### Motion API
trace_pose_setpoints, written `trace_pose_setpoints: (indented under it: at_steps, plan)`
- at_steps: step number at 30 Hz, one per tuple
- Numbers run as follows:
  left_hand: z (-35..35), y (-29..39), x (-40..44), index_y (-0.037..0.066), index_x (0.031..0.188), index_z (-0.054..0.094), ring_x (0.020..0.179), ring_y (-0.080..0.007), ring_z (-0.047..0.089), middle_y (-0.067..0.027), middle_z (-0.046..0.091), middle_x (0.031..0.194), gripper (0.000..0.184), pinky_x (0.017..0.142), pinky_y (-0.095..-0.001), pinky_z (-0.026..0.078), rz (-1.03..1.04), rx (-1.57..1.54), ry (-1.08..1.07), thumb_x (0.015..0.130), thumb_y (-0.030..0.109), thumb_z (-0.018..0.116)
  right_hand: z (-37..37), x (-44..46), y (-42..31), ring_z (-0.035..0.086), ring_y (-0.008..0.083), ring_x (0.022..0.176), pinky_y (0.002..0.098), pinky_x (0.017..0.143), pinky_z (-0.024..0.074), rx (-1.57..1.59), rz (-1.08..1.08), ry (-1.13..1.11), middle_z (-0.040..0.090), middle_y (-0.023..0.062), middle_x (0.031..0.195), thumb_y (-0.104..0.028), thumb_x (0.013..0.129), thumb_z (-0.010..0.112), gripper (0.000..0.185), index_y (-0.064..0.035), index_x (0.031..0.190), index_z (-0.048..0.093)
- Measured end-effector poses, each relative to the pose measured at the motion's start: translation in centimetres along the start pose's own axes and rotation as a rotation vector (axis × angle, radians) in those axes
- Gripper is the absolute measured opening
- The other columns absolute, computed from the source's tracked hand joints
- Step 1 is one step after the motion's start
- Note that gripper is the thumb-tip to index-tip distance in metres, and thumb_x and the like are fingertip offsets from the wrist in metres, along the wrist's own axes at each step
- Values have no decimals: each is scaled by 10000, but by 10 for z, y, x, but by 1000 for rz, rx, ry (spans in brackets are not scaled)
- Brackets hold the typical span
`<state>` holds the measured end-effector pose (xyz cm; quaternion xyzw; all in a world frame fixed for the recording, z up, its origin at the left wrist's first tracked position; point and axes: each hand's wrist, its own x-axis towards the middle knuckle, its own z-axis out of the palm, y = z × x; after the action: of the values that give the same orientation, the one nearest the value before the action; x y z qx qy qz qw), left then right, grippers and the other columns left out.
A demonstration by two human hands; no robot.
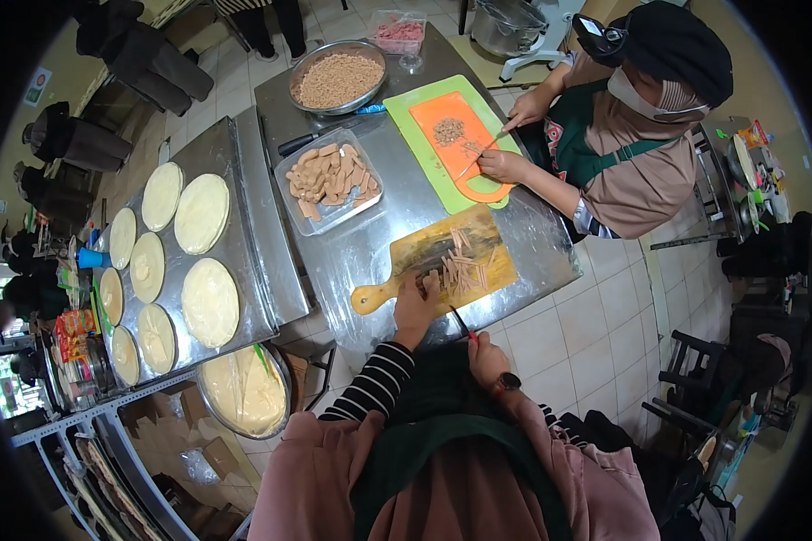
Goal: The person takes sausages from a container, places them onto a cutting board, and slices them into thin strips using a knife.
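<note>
My right hand [488, 361] is closed round the red handle of a knife [461, 322], whose blade points up toward the near edge of a wooden cutting board [379, 296]. My left hand [415, 307] rests on that board near its handle, fingers bent down onto sausage pieces [431, 276]; the fingertips partly hide them. Thin sausage strips [465, 270] lie in a loose pile just right of my left hand. Beyond the board, a clear plastic tub [311, 222] holds many brown sausages [332, 174].
Across the metal table [334, 261], a co-worker [622, 153] cuts on an orange board [433, 113] over a green board [406, 101]. A bowl of chopped pieces [338, 79] and a black-handled knife [299, 142] lie farther back. Several pale dough rounds [210, 302] cover the left table.
</note>
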<state>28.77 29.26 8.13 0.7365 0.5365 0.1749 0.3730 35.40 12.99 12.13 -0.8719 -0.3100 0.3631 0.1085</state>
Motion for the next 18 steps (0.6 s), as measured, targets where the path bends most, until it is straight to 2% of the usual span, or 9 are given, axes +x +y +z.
trace_pose_setpoints:
  at_steps: [4,6,10,12,13,15,18]
  plan:
    - [2,-7,4,33,943,541,606,-259,575,-112,569,640,297,557,-366,451,85,82,-19,766,269,578,2,6,1,549,440,659,522,597,430,50,20,85,566,273,697,-311,883,364,299,-19,916,423]
    - [-4,-5,9,54,983,511,767,-350,568,-201,554,938,324,665,-422,468,-118,3,-252,777,301,553,5,8,-1,547,444,664,522,595,429,67,17,108,565,277,701,-307,884,363,297,-18,916,422]
    - [-5,4,5,61,982,482,757,-354,569,-194,550,929,325,641,-434,467,-98,14,-198,749,267,578,16,17,0,538,456,675,530,595,419,150,-34,152,561,288,711,-299,883,368,294,-12,912,420]
    - [-5,6,2,53,949,485,734,-289,575,-147,567,812,340,625,-392,461,-37,118,-174,711,254,620,21,22,0,536,458,677,531,594,417,169,-28,169,560,289,712,-299,883,369,293,-12,909,421]
    - [-4,5,2,53,949,485,734,-289,575,-147,567,812,340,625,-392,461,-36,118,-171,711,254,620,21,24,-1,533,460,678,531,593,414,186,-21,186,558,290,712,-300,882,371,293,-12,905,422]
    - [-1,5,1,73,969,434,763,-360,566,-180,537,878,382,615,-445,464,-63,129,-151,685,209,650,20,25,-2,532,460,679,530,591,414,189,-31,191,557,290,712,-299,882,370,294,-11,901,423]
    - [0,1,-2,54,987,433,767,-359,565,-182,526,885,398,605,-441,464,-36,94,-92,688,202,651,21,25,-6,533,457,678,526,591,415,176,-47,165,557,290,713,-303,883,365,299,-10,903,422]
